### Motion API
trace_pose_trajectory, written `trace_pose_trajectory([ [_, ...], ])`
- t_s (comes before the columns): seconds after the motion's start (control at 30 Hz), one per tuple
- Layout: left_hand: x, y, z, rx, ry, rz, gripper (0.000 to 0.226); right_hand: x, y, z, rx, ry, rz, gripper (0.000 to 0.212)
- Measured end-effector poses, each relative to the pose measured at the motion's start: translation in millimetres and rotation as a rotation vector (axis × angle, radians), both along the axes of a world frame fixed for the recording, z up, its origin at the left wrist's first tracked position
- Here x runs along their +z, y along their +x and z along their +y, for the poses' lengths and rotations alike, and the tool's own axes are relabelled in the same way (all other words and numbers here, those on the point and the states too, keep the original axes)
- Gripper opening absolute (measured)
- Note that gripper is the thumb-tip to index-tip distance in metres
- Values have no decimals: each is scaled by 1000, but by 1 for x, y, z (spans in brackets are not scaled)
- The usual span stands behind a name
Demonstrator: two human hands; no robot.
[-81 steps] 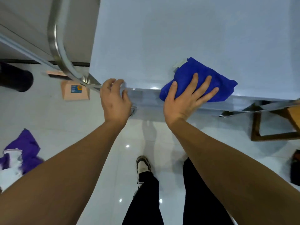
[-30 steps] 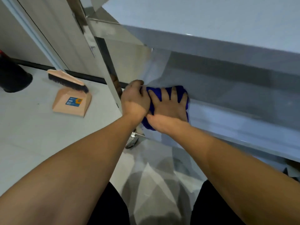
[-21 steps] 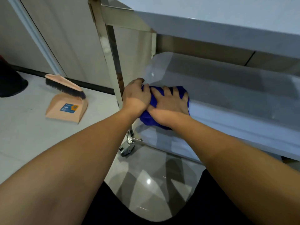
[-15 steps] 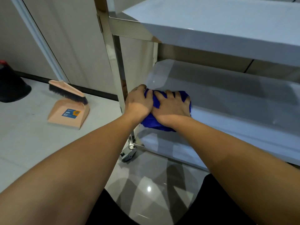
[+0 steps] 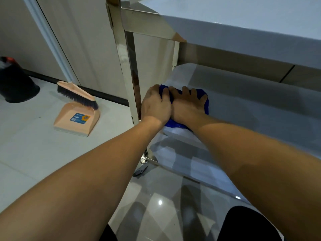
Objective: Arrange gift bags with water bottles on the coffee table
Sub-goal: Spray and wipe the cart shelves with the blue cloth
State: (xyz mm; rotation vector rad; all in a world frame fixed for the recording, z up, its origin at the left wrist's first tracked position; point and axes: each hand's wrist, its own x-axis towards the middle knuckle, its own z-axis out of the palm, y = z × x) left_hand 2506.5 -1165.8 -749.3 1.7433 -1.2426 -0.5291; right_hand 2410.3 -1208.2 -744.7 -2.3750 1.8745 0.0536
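Two hands lying side by side at frame centre, both on blue cloth [image 5: 206, 103] on middle shelf [image 5: 251, 108] of steel cart [image 5: 125, 54]. Left hand [image 5: 155, 106] curling its fingers over left end of cloth, gripping it. Right hand [image 5: 188, 106] pressing flat on top, fingers spread and straight. Cloth showing between fingers, past right hand's outer edge and under both wrists. Cloth bunched, long axis running left to right along shelf front edge. Top shelf [image 5: 243, 23] overhanging at upper right. Caster [image 5: 141, 169] resting on glossy tiled floor [image 5: 34, 145]. Peach dustpan [image 5: 77, 119] and brush [image 5: 76, 94] sitting at middle left, dark bin [image 5: 15, 82] at left edge.
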Motion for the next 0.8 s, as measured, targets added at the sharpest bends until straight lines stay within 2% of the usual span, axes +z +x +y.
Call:
trace_pose_trajectory([
  [0.13,-2,-3,-24,-32,-24,25,25,0,1,-31,-23,-30,-13,66],
  [0.23,-8,-6,-37,-64,-30,20,25,-3,-3,-63,-50,-57,-36,63],
  [0.37,-25,-6,-46,-104,-54,-289,27,-4,-1,-107,-97,-13,-78,80],
  [0.5,-38,-12,-46,-157,-15,-663,45,-4,5,-148,-158,-24,-120,79],
  [0.63,-41,-10,-47,-190,26,-772,40,-4,9,-186,-207,-52,-97,84],
  [0.8,-37,-13,-46,-175,78,-774,43,-3,11,-212,-309,-106,-79,91],
])
